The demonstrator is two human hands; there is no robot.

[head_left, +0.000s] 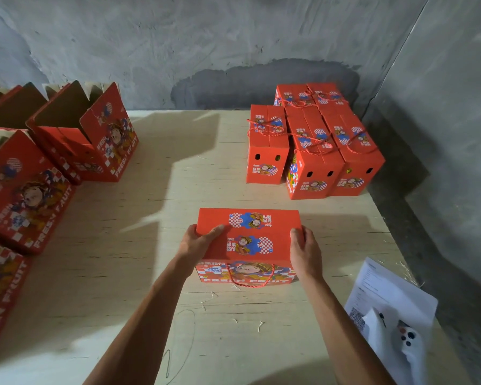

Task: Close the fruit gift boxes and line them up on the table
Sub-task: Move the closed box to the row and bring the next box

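Note:
A red fruit gift box (249, 237) stands in the middle of the table with its top flaps closed and its red rope handle hanging down the front face. My left hand (199, 241) grips the box's left top edge, thumb lying on the lid. My right hand (303, 250) grips the right top edge the same way. Several closed boxes (311, 143) with rope handles stand packed together at the back right. Several open boxes (75, 134) with raised flaps stand along the left side.
The pale wooden table (156, 245) ends at a grey concrete wall behind and on the right. A sheet of paper with a QR code (386, 298) and a white device (403, 340) lie at the front right edge.

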